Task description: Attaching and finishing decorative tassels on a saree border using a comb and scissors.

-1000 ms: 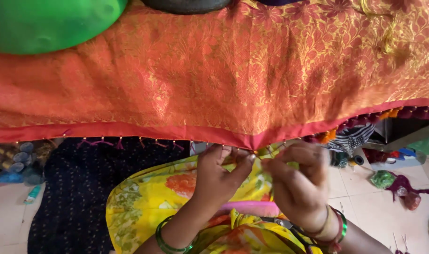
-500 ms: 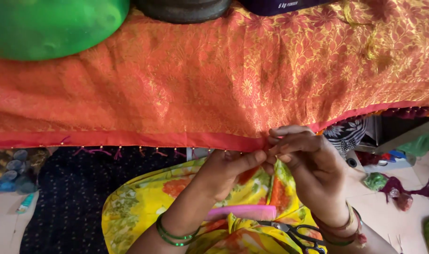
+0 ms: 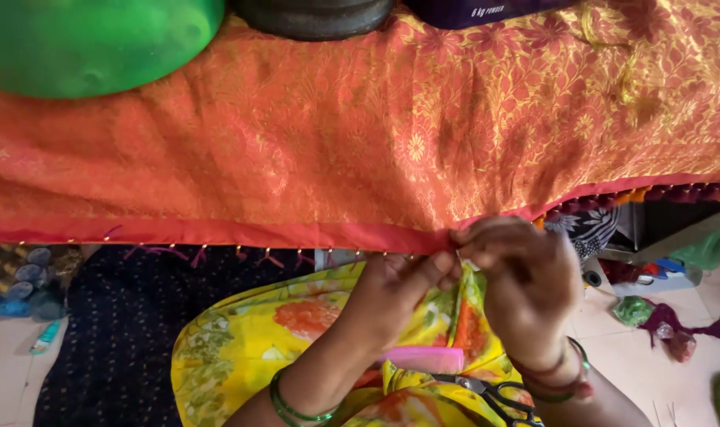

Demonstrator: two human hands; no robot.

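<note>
An orange cloth with a gold flower pattern (image 3: 360,142) is spread wide across the view, with a red border (image 3: 257,234) along its near edge. My left hand (image 3: 392,289) pinches that border from below with thumb and fingers. My right hand (image 3: 526,281) is closed on the same spot of the border, touching the left hand; what it holds between the fingertips is hidden. Small beads and purple thread tassels (image 3: 162,251) hang along the border to the left of my hands. Both wrists wear green bangles.
A green bowl (image 3: 91,39) and a dark round vessel (image 3: 312,16) sit on the cloth's far side. Scissors (image 3: 494,394) and a pink flat thing (image 3: 423,360) lie on my yellow flowered lap. Thread spools (image 3: 20,273) at left, cloth scraps (image 3: 660,316) on the floor at right.
Both hands have risen from just below the border to grip it, and shifted slightly right along the edge. The view moved closer to the cloth.
</note>
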